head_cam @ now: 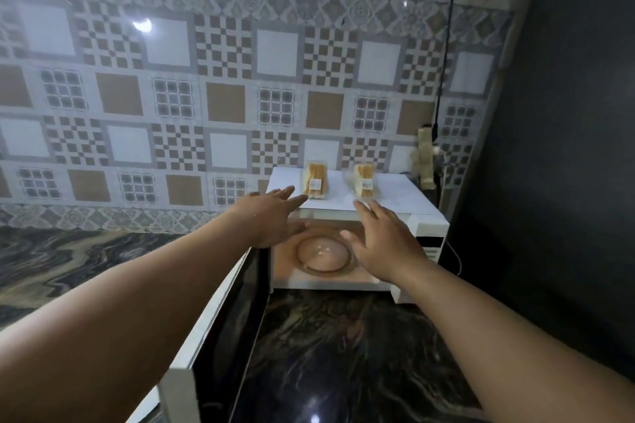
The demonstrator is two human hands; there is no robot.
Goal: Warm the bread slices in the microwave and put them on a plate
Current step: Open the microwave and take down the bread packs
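Atop the open microwave (357, 213), two wrapped bread packs (315, 181) (365, 181) standing upright, labels facing the camera, left hand (271, 216) and right hand (385, 240) spread, empty, just short.

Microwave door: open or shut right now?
Open. The microwave door is swung out to the left, leaving the lit inside and its glass turntable in plain view.

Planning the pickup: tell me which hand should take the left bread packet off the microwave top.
Left. The left hand has straight fingers reaching almost to the left bread packet; the right hand lies below the right bread packet, farther away.
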